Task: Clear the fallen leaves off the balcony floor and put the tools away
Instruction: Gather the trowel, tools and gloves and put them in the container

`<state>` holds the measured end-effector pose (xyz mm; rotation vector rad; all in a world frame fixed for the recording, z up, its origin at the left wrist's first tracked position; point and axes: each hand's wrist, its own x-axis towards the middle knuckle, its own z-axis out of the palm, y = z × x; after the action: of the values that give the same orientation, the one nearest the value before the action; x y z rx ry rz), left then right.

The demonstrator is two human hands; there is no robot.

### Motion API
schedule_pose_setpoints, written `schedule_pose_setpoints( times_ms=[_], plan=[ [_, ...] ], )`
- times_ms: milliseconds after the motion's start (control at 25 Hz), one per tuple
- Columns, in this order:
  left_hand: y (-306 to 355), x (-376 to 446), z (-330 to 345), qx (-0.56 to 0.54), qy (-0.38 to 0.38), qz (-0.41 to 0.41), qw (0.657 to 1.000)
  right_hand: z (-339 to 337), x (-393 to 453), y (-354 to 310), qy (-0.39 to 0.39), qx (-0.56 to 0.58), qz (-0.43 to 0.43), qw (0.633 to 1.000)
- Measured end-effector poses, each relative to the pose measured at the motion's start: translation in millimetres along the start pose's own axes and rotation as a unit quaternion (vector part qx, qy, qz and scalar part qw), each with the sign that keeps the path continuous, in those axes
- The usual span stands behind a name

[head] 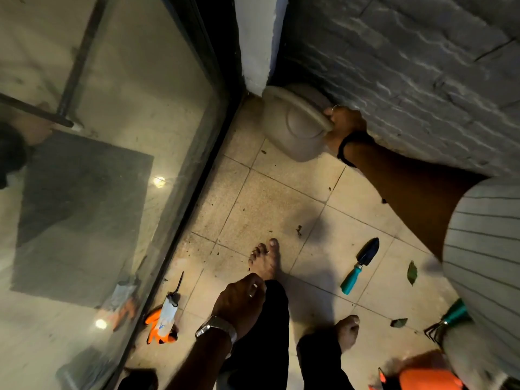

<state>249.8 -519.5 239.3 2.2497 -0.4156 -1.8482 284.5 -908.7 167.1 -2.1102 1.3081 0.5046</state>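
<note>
From the head camera, the balcony floor (281, 198) is pale tile, gritty with leaf crumbs, running between a glass door (112, 136) and a grey brick wall (408, 52). The right hand (344, 128) curls round the handle of a beige watering can (295, 128) in the corner; the left hand (242, 296) rests loose on the knee. A trowel (361, 264), two leaves (412, 273) and an orange glove (161, 323) lie on the tiles.

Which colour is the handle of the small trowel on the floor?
Teal, on the trowel; head view shows it.

No readable text, label, brand or number anywhere; tag on orange glove (161, 325) too blurred.
</note>
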Motion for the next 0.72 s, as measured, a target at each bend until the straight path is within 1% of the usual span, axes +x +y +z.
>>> schedule_pose_setpoints(
  times_ms=[120, 240, 400, 560, 600, 640, 720],
  plan=[
    [3.5, 10.0, -10.6, 0.004, 0.006, 0.002, 1.000, 1.0, 2.6, 5.8, 0.013, -0.002, -0.023, 1.000],
    [18.3, 31.3, -31.8, 0.041, 0.035, 0.022, 0.998, 7.8, 3.7, 2.3, 0.013, 0.008, -0.043, 0.999],
    [54.0, 55.4, -67.1, 0.030, 0.052, 0.051, 0.997, 8.7, 2.3, 1.1, 0.012, -0.014, -0.033, 0.999],
    [65.1, 69.1, -91.4, 0.027, 0.079, 0.080, 0.993, 5.1, -0.9, 4.1, 0.025, -0.053, -0.032, 0.998],
    [65.1, 71.2, -94.7, 0.040, 0.090, 0.088, 0.991, 3.9, -2.0, 4.7, 0.029, -0.059, -0.030, 0.997],
    [64.5, 73.0, -97.8, 0.076, 0.106, 0.101, 0.986, 3.2, -2.4, 5.6, 0.031, -0.063, -0.027, 0.997],
    [65.1, 75.9, -102.2, 0.209, 0.146, 0.128, 0.958, 3.1, -1.5, 6.4, 0.042, -0.064, -0.025, 0.997]
  ],
)
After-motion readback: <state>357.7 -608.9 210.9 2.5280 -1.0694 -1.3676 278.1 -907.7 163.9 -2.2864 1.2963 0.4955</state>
